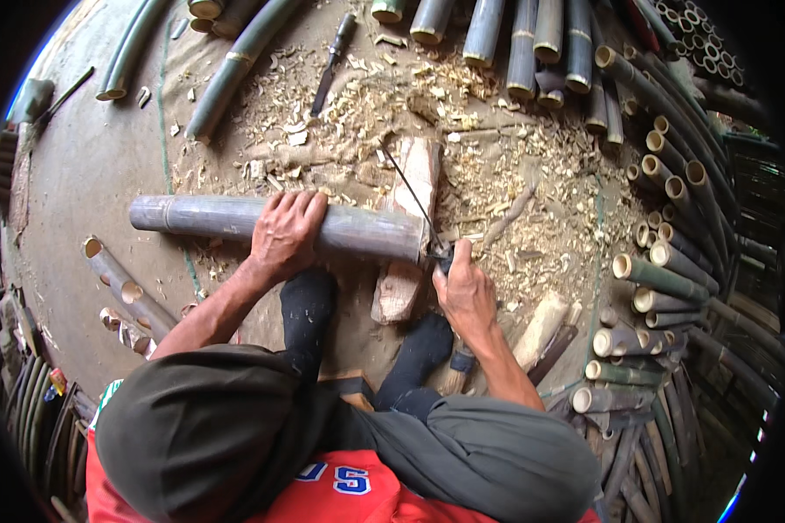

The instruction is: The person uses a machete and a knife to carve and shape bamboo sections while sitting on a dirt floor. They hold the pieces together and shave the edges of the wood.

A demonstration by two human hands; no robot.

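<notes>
A thick grey-purple bamboo tube [218, 220] lies crosswise in front of me, its right part resting over a pale chopped wood block [399, 294]. My left hand [288, 231] is closed over the tube's top, near its middle. By the tube's right end, my right hand [467, 292] is closed round the dark handle of a tool with a long, thin, dark blade [410, 190]. This blade slants up and left across the tube's end, seen almost edge-on, so its exact kind is unclear. My right fingers partly hide the handle.
Wood shavings [488, 96] litter the ground. Beyond the tube lies a dark knife [331, 65]. Bamboo tubes [523, 44] line the far side, and more are stacked [663, 270] on the right. A notched bamboo piece [126, 288] lies left. My dark-socked feet [309, 305] flank the block.
</notes>
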